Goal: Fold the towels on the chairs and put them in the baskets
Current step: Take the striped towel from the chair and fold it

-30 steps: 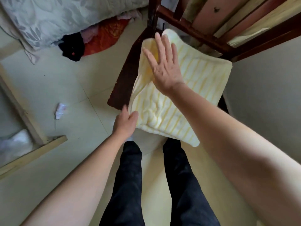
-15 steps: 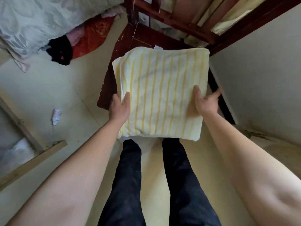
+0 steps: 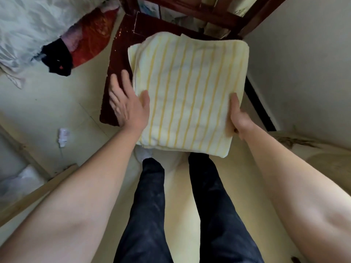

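Observation:
A folded cream towel with yellow stripes [image 3: 188,92] is held above the dark red wooden chair [image 3: 121,50], in front of my legs. My right hand [image 3: 238,116] grips the towel's right edge, thumb on top and fingers underneath. At the towel's left edge, my left hand [image 3: 127,103] has its fingers spread and flat over the chair seat; only its thumb touches the towel. No basket is in view.
The chair's back rails [image 3: 199,14] stand at the top. A pale wall [image 3: 303,73] is close on the right. On the left floor lie a heap of cloth [image 3: 57,44], a crumpled paper scrap [image 3: 63,136] and a wooden beam [image 3: 38,192].
The towel has been folded square, gripped at both sides and lifted off the seat toward me. Since half a second ago, my left hand has let go of the left edge and opened.

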`<action>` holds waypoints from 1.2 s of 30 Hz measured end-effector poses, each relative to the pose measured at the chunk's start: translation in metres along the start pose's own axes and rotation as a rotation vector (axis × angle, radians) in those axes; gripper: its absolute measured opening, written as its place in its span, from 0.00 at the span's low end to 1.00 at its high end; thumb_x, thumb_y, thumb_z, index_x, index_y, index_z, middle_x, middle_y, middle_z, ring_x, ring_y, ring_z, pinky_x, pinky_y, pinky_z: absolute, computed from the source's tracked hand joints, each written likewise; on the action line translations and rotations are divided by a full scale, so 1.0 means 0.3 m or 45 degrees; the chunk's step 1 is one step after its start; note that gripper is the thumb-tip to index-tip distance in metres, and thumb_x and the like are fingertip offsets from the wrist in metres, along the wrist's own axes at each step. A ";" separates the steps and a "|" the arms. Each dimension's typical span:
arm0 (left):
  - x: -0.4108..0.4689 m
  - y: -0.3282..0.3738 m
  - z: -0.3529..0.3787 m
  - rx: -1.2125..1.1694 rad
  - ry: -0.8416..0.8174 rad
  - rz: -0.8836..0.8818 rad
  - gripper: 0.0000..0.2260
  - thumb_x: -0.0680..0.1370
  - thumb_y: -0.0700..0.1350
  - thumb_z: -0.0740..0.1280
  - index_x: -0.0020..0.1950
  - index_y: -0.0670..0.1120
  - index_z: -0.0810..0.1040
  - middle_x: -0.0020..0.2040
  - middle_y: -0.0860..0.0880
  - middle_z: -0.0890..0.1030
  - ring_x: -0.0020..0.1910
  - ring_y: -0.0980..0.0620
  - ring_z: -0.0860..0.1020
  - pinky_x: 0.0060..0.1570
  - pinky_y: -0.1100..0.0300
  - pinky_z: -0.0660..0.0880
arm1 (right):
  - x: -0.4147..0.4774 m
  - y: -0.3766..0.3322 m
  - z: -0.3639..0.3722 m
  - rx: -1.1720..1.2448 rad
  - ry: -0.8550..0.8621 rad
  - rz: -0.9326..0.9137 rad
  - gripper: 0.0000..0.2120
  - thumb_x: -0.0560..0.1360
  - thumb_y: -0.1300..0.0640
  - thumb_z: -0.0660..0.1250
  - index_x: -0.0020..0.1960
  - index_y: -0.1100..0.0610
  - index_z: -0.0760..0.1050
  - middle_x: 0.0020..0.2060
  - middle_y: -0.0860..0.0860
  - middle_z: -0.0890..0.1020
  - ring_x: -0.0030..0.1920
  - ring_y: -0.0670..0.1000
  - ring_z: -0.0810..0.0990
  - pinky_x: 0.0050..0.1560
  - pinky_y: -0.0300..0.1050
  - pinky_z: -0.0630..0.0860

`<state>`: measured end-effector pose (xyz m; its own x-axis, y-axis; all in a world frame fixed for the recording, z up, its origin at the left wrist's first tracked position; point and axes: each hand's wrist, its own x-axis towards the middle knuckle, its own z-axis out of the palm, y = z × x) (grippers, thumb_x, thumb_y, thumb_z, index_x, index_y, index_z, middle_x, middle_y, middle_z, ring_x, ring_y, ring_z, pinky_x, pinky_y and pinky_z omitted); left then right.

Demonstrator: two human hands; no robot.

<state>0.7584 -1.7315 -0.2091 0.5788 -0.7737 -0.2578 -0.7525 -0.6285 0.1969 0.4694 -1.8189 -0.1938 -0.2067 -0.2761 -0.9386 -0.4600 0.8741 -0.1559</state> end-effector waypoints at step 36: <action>0.228 -0.206 -0.238 -0.844 -0.210 -0.277 0.39 0.72 0.66 0.68 0.78 0.53 0.59 0.77 0.47 0.62 0.74 0.50 0.63 0.69 0.58 0.60 | -0.291 -0.155 0.714 -0.656 -0.590 -1.020 0.20 0.75 0.70 0.59 0.61 0.57 0.81 0.60 0.52 0.82 0.63 0.52 0.79 0.69 0.45 0.72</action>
<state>0.8670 -1.7511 -0.1713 0.5998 -0.6360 -0.4855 -0.2460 -0.7240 0.6445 0.6938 -1.7497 -0.1706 0.6189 -0.4224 -0.6622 -0.6494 0.1992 -0.7339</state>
